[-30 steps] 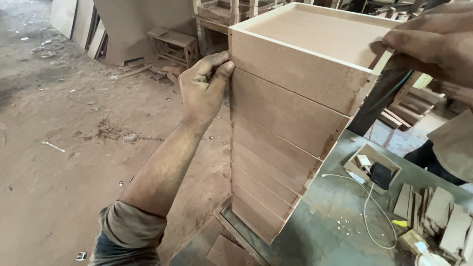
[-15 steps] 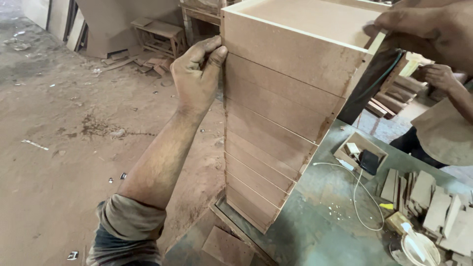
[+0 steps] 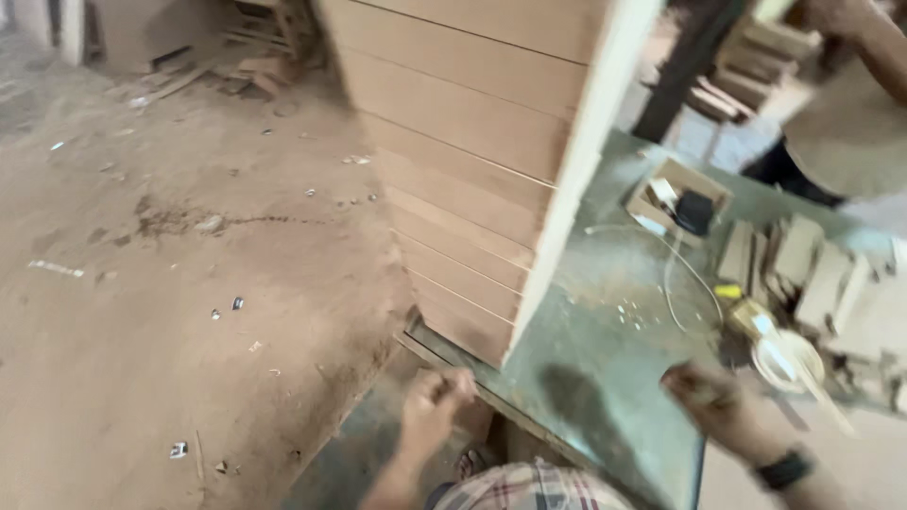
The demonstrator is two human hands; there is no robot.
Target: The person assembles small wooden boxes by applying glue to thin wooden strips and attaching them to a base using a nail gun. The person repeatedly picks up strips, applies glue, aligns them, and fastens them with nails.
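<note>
The dusty floor (image 3: 161, 312) spreads out to the left of the left hand, littered with small scraps. Above both hands stands a tall stack of boards (image 3: 463, 170), brown, its lower end resting on the green table (image 3: 605, 378) just beyond the left hand's knuckles. The table runs under and to the right of the right hand. Beyond the right hand, farther up the table, lie small wood blocks (image 3: 803, 269), an open box (image 3: 675, 194) with a dark item inside, a white cable (image 3: 675, 274) and a white cup (image 3: 789, 359). Another person's arm (image 3: 864, 57) shows at the top right corner. The left hand (image 3: 435, 406) is low, loosely curled, holding nothing visible, just short of the stack's base. The right hand (image 3: 713, 401), with a dark wristband, hovers over the table edge; it is blurred, so I cannot tell how far its fingers are spread.
</note>
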